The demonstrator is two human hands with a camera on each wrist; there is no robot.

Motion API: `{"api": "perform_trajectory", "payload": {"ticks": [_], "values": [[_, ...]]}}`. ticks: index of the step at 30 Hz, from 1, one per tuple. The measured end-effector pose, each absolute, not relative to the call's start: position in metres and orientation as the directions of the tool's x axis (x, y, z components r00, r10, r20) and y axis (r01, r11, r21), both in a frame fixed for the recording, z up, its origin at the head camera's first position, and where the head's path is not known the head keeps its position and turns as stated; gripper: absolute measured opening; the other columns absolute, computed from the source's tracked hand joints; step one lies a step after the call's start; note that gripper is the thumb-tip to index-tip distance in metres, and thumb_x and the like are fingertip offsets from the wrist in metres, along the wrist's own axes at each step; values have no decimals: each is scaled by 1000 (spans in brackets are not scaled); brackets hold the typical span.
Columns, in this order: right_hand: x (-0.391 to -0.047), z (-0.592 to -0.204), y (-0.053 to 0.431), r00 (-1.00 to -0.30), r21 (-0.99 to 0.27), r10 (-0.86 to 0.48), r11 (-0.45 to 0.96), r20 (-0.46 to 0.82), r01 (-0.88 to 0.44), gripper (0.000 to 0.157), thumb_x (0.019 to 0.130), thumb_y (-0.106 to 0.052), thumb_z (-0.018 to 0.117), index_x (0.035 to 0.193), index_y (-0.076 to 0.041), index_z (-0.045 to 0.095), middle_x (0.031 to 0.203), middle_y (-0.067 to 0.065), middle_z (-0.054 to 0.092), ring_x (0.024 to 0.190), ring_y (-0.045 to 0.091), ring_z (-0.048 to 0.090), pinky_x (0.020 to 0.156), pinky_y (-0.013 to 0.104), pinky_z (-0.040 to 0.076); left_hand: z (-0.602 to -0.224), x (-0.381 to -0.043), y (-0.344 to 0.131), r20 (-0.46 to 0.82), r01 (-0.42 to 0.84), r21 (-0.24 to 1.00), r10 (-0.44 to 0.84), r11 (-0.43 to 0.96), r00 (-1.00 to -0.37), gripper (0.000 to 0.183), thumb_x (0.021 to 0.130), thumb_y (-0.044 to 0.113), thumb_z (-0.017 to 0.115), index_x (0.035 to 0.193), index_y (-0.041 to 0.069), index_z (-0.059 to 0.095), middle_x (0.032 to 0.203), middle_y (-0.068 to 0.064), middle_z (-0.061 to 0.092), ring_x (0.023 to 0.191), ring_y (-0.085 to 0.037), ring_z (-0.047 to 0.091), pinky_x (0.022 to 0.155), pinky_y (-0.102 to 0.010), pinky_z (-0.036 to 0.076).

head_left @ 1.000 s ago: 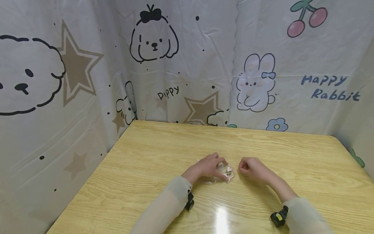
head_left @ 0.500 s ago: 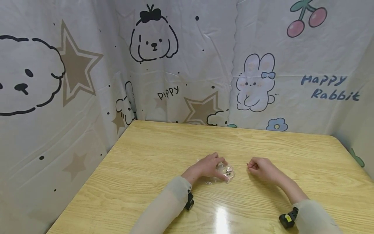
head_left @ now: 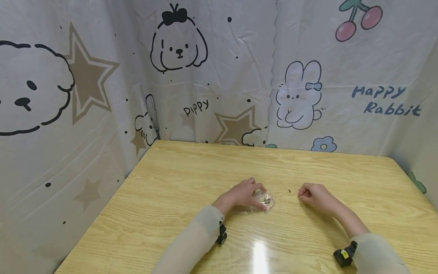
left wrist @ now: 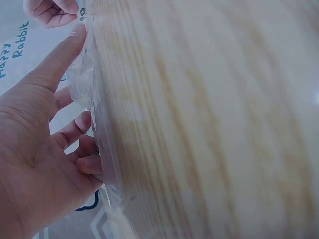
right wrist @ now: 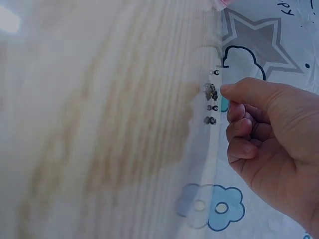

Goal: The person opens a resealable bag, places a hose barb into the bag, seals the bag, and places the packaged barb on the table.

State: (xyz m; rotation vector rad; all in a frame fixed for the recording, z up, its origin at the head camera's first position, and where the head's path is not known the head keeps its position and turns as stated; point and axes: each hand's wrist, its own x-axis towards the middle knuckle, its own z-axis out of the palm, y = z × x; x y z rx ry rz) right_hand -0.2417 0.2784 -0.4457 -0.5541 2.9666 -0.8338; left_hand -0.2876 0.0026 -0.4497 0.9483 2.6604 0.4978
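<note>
My left hand (head_left: 243,195) rests on a clear plastic bag (head_left: 266,198), thumb and index finger spread around its end and the other fingers curled against the film (left wrist: 82,82). Small dark pieces show at the bag's right end. Right of the bag, my right hand (head_left: 316,196) has its thumb and index finger drawn together just above the table. At those fingertips sits a small dark piece (right wrist: 213,91), too tiny to name. A dark speck (head_left: 289,191) lies on the wood between the hands. Beside the right fingertips, more small dark round pieces (right wrist: 213,120) stand on the tabletop.
The wood-grain table (head_left: 191,163) carries the work, with glare near its front. A printed curtain (head_left: 212,83) closes off the back and sides. A black wrist camera (head_left: 345,255) is strapped at the right cuff, another (head_left: 221,234) at the left.
My right hand has moved right, away from the bag, and the dark speck has come into view on the table to its left. The left hand and bag have stayed put.
</note>
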Motion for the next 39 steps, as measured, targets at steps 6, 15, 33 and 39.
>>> {"api": "perform_trajectory", "payload": {"ticks": [6,15,33,39], "values": [[-243,-447,282,-935,-514,-347,789,77,-336,4,88,-3,67,87,-2,63,79,2,62,68,0,45,60,20,43,-449,-288,3,-136,557,406,650,725,-748,64,76,56,77,130,27,58,101,5,46,88,-9,44,73,-21,39],[-244,-448,284,-934,-507,-351,796,60,-332,5,88,-2,65,85,-5,63,77,-1,61,66,1,44,59,20,41,-448,-287,2,-134,558,405,651,724,-747,65,76,56,77,131,26,58,101,5,45,87,-9,44,72,-21,38],[-241,-449,282,-924,-498,-376,791,61,-355,7,88,-2,66,83,-6,64,74,-1,60,65,0,43,58,20,40,-447,-286,1,-140,558,413,655,720,-742,65,76,56,77,131,25,58,103,4,46,89,-9,44,74,-21,39],[-242,-450,281,-917,-502,-395,782,63,-371,6,88,-2,67,83,-7,65,74,-3,60,65,-1,43,59,20,41,-447,-286,0,-144,552,422,655,719,-742,65,77,56,77,131,25,58,102,4,45,89,-10,44,74,-21,39]]}}
